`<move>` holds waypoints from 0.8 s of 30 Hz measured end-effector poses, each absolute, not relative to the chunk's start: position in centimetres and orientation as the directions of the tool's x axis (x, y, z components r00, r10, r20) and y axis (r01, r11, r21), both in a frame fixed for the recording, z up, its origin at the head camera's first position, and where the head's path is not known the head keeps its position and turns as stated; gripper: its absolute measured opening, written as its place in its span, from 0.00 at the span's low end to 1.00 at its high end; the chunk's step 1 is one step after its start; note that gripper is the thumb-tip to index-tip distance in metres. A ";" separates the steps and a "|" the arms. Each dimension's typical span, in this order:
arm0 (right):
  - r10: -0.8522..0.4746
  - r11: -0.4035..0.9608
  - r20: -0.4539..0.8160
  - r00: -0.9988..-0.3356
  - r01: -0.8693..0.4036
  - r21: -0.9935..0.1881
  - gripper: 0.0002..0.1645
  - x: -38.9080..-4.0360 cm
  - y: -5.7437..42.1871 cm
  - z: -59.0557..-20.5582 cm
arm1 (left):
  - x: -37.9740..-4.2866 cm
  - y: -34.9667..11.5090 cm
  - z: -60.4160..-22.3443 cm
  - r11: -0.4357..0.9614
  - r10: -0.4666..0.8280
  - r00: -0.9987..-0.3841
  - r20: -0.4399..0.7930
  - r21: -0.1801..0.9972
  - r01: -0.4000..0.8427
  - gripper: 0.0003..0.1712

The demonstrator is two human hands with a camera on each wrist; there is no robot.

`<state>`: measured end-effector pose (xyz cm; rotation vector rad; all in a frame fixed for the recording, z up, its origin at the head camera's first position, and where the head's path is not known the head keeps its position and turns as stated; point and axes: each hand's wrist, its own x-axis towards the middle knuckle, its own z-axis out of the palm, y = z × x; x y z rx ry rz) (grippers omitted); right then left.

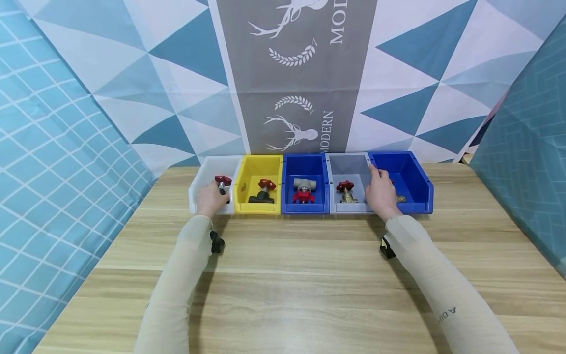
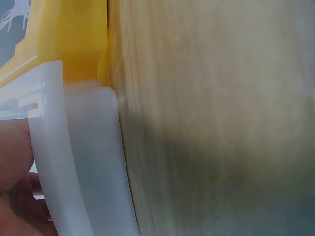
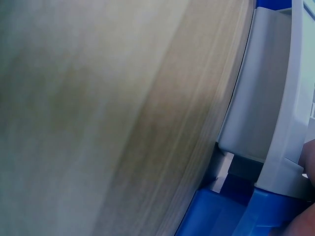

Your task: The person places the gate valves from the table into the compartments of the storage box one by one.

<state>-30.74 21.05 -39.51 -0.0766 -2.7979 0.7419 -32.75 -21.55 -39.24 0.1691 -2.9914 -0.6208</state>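
Observation:
My left hand (image 1: 210,198) reaches into the white bin (image 1: 193,189), its fingers curled round the lower part of a valve with a red handwheel (image 1: 223,180). In the left wrist view, the thumb (image 2: 14,155) and bent fingers show behind that bin's front wall. My right hand (image 1: 382,192) lies over the wall between the grey bin (image 1: 349,208) and the right blue bin (image 1: 422,189). A brass valve (image 1: 401,198) in the blue bin is partly covered by this hand; I cannot tell whether the fingers grip it. Another brass valve with a red handwheel (image 1: 345,186) sits in the grey bin.
Between them stand a yellow bin (image 1: 258,209) with a black, red-wheeled valve (image 1: 264,192) and a middle blue bin (image 1: 305,209) with a grey, red-handled valve (image 1: 304,189). The bins form one row on the wooden table (image 1: 292,285), before a patterned backdrop (image 1: 305,78).

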 end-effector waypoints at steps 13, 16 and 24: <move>0.112 0.869 0.230 -0.967 -0.017 -0.494 0.36 -30.9 21.2 -39.7 | -33.2 -21.3 -39.3 0.939 -0.124 -0.992 0.008 0.323 -0.115 0.22; 0.115 0.871 0.231 -0.966 -0.014 -0.491 0.36 -30.9 21.2 -39.7 | -33.2 -21.3 -39.2 0.944 -0.120 -0.993 -0.002 0.311 -0.115 0.22; 0.118 0.873 0.225 -0.967 -0.007 -0.488 0.36 -30.9 21.1 -39.7 | -33.3 -21.1 -39.0 0.940 -0.139 -0.988 -0.066 0.304 -0.153 0.21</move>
